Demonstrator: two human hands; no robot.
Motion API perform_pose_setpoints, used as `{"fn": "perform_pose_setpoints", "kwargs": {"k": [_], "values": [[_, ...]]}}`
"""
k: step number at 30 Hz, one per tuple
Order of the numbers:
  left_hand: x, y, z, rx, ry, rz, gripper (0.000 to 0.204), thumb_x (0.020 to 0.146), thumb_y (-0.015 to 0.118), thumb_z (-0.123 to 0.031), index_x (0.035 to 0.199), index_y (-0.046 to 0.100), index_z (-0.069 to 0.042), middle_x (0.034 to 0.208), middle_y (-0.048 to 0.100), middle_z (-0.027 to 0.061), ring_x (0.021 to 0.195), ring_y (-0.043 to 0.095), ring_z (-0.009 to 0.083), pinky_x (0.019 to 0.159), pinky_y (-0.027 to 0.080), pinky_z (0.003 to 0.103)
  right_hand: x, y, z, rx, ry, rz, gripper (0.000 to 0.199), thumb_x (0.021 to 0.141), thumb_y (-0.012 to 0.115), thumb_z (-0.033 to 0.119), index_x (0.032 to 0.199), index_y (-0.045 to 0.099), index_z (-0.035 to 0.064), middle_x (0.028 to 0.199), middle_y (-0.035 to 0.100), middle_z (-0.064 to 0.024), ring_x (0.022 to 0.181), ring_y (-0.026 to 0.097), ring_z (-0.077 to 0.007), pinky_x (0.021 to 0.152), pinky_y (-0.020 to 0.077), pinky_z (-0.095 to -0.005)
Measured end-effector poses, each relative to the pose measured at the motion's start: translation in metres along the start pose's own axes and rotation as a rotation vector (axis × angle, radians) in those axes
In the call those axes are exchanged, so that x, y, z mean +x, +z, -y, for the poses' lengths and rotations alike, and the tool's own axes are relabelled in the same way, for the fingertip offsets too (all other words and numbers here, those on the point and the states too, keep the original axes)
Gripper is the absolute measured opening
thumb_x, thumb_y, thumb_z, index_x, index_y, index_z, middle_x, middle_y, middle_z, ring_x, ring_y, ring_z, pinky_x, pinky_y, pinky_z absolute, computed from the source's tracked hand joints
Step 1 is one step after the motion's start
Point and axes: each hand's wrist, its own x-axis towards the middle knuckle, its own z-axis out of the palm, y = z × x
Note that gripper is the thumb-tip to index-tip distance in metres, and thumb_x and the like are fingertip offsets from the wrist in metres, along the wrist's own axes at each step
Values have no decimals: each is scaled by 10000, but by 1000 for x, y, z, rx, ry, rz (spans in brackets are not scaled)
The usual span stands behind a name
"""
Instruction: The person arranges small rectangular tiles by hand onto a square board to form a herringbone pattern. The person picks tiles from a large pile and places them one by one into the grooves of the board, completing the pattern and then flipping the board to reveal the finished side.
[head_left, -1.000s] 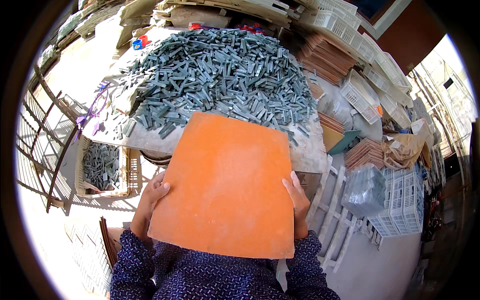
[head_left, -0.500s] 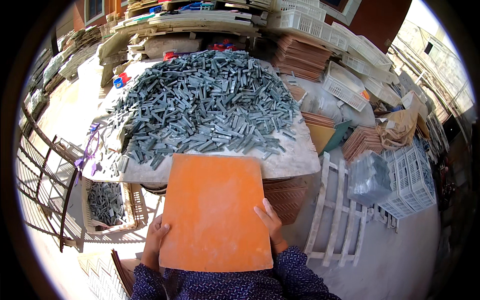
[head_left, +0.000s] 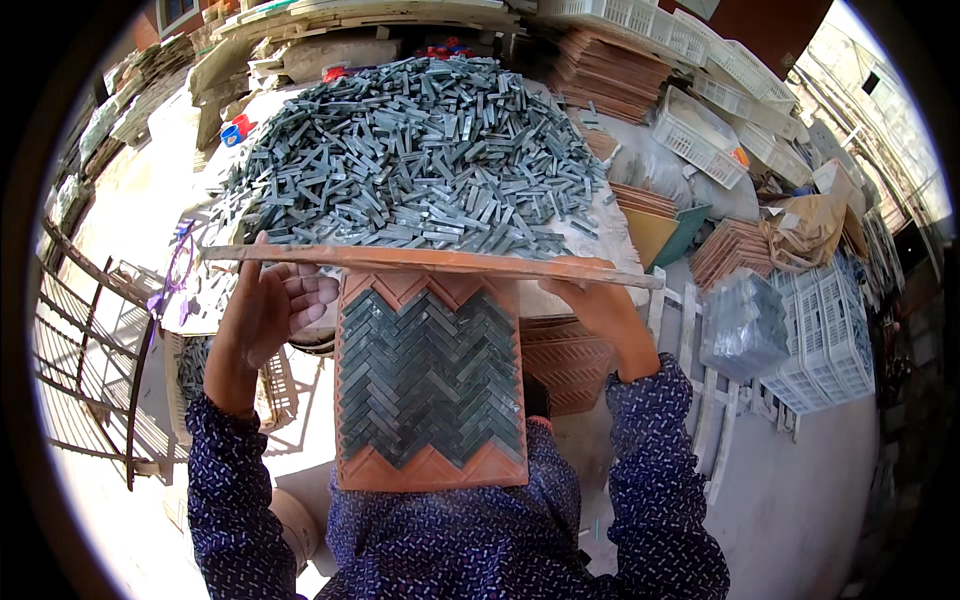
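Both of my hands carry an orange board [head_left: 430, 262], seen almost edge-on as a long thin strip. My left hand [head_left: 285, 298] is at its left part, thumb up against the edge and fingers partly curled beneath. Near the right end, my right hand [head_left: 598, 308] grips it with the fingertips over the edge. Below it, on my lap, rests an orange-brown tile mould [head_left: 432, 482] with zigzag ends. Dark green strip tiles [head_left: 430, 380] fill its middle in a herringbone pattern.
A large heap of loose green strips [head_left: 430, 160] covers the table [head_left: 625, 235] ahead. A crate [head_left: 275, 390] stands at the left below it. At the right are stacked moulds [head_left: 725, 250], white crates [head_left: 820, 350], a plastic-wrapped bundle [head_left: 742, 325] and a pale slatted frame [head_left: 690, 340].
The orange board was face-on over my lap; it has been raised away from me and tilted edge-on. The tile-filled mould beneath has come into view. Both hands have moved up and apart.
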Motion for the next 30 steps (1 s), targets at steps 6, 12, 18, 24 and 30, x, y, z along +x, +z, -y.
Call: {"fn": "perform_pose_setpoints", "kwargs": {"k": [6, 12, 18, 24, 30], "values": [[-29, -9, 24, 4, 59, -89, 559, 934, 466, -445, 1177, 546, 53, 1049, 652, 165, 937, 655, 214, 813, 536, 315, -24, 14, -17, 4, -108, 46, 276, 834, 623, 88, 1097, 658, 12, 1037, 684, -150, 906, 657, -190, 806, 500, -276], [-68, -26, 98, 300, -83, -138, 299, 940, 498, -216, 1085, 571, 35, 942, 624, 56, 814, 584, 114, 735, 467, 259, -107, 84, -41, -325, -269, -113, 378, 820, 540, 19, 1194, 580, -22, 1237, 565, -237, 1173, 545, -346, 960, 467, -369], [-59, -59, 172, 1239, 113, -320, 284, 931, 520, -239, 835, 519, 28, 755, 582, 255, 690, 567, 411, 613, 430, 451, -129, 122, -79, -433, -313, -84, 449, 787, 516, -62, 1234, 544, -26, 1288, 526, -219, 1237, 486, -347, 979, 461, -386], [-58, -52, 167, 1510, 164, -304, 309, 906, 559, -279, 800, 537, 10, 704, 597, 251, 689, 592, 428, 589, 438, 495, -129, 128, -88, -276, -210, -90, 401, 838, 501, -41, 1237, 536, -28, 1311, 509, -218, 1232, 482, -366, 982, 453, -387], [-62, -45, 174, 1414, 149, -418, 261, 894, 577, -254, 899, 557, 7, 743, 622, 214, 680, 601, 401, 595, 466, 467, -130, 149, -84, 213, 122, -280, 516, 933, 512, 148, 1394, 350, -18, 1454, 345, -228, 1336, 361, -346, 1071, 328, -383]]}}
